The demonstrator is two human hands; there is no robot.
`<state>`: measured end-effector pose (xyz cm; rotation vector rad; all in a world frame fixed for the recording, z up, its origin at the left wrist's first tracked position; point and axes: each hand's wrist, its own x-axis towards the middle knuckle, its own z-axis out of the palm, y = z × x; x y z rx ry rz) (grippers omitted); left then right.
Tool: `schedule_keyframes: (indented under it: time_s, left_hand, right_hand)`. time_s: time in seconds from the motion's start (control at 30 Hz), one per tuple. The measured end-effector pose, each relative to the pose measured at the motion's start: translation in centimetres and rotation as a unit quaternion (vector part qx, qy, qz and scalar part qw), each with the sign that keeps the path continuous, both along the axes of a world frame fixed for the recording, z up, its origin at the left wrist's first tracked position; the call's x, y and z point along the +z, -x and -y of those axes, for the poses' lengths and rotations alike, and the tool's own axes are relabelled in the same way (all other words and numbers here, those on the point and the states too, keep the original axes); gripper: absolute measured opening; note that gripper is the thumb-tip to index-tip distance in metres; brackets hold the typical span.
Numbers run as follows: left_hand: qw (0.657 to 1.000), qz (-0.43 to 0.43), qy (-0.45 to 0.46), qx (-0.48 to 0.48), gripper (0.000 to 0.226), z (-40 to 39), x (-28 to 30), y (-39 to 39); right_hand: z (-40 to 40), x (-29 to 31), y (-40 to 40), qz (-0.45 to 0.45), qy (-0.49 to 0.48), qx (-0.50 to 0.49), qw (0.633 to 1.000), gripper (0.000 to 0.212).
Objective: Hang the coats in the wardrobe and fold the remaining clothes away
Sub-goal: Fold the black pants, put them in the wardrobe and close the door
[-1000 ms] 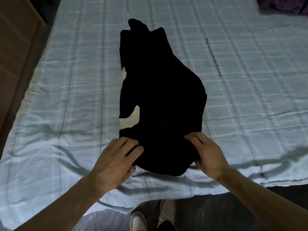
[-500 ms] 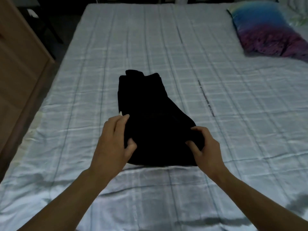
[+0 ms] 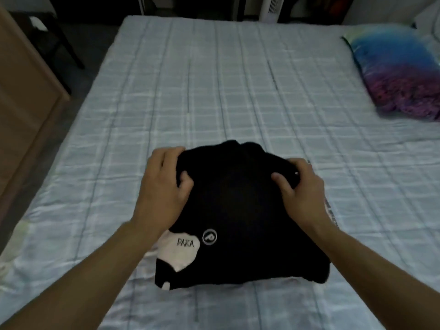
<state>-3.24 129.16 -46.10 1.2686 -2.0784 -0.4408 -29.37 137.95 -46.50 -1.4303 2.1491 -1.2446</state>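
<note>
Both hands grip the far edge of a black garment (image 3: 240, 210) lying on the bed (image 3: 214, 96) at lower centre of the frame. The left hand (image 3: 164, 186) pinches the upper-left corner, fingers curled over the top and thumb pressed underneath; the right hand (image 3: 300, 189) clamps the upper-right corner the same way. Holding two matching corners probably keeps the edge straight — the sort of grip that suits laying one half squarely over the other. The garment looks thick and soft, already doubled into a rough rectangle, with a white patch lettered "PAKA" and a round logo near its lower left. A blue-purple pillow (image 3: 400, 75) lies at upper right, well apart.
</note>
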Motion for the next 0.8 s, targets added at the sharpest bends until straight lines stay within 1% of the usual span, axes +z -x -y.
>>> schedule_keyframes:
  time_s: [0.07, 0.1, 0.13, 0.2, 0.23, 0.27, 0.33, 0.37, 0.43, 0.5, 0.63, 0.73, 0.8]
  left_hand:
    - [0.999, 0.003, -0.028, 0.029, 0.043, 3.7, -0.7, 0.9]
    - [0.997, 0.014, -0.061, 0.045, 0.042, 5.1, -1.1, 1.4]
    - [0.992, 0.034, -0.102, 0.062, 0.043, 6.2, -1.5, 2.0]
    - [0.976, 0.096, -0.171, 0.092, 0.044, 7.2, -2.2, 3.0]
    - [0.973, 0.124, -0.171, 0.09, 0.044, 6.8, -2.4, 3.3]
    - [0.977, 0.147, -0.135, 0.073, 0.044, 6.0, -2.4, 3.5]
    - [0.983, 0.176, -0.042, 0.013, 0.046, 3.2, -2.2, 3.8]
    - [0.981, 0.194, -0.023, -0.019, 0.05, 1.6, -2.5, 3.9]
    - [0.964, 0.254, -0.036, -0.063, 0.058, -0.4, -3.4, 4.2]
    - [0.947, 0.306, -0.057, -0.08, 0.063, -0.6, -5.1, 4.1]
    - [0.934, 0.338, -0.057, -0.098, 0.063, 1.9, -9.1, 4.0]
    - [0.93, 0.343, -0.077, -0.111, 0.062, 3.5, -11.4, 5.3]
    - [0.928, 0.346, -0.083, -0.11, 0.063, 4.0, -11.8, 5.8]
  right_hand:
    - [4.2, -0.5, 0.8, -0.016, -0.03, -0.015, 0.999, 0.02]
    - [6.1, -0.8, 1.1, -0.024, -0.066, -0.009, 0.997, 0.025]
    - [7.8, -1.0, 1.2, -0.036, -0.119, 0.007, 0.992, 0.034]
    - [9.5, -1.6, 0.8, -0.069, -0.23, 0.032, 0.97, 0.057]
    - [9.5, -1.9, 0.1, -0.096, -0.256, 0.039, 0.961, 0.063]
    - [8.9, -2.2, -0.7, -0.13, -0.253, 0.047, 0.958, 0.064]
    - [6.6, -2.8, -2.9, -0.194, -0.212, 0.088, 0.954, 0.063]
    - [5.3, -3.1, -3.9, -0.206, -0.204, 0.114, 0.95, 0.065]
    - [3.7, -4.1, -4.9, -0.212, -0.229, 0.157, 0.937, 0.068]
    - [3.5, -5.5, -5.0, -0.222, -0.263, 0.174, 0.923, 0.068]
    - [5.6, -9.1, -4.6, -0.257, -0.288, 0.161, 0.908, 0.069]
    - [7.3, -11.9, -4.1, -0.252, -0.304, 0.147, 0.907, 0.069]
    - [7.8, -12.4, -3.5, -0.247, -0.319, 0.152, 0.902, 0.068]
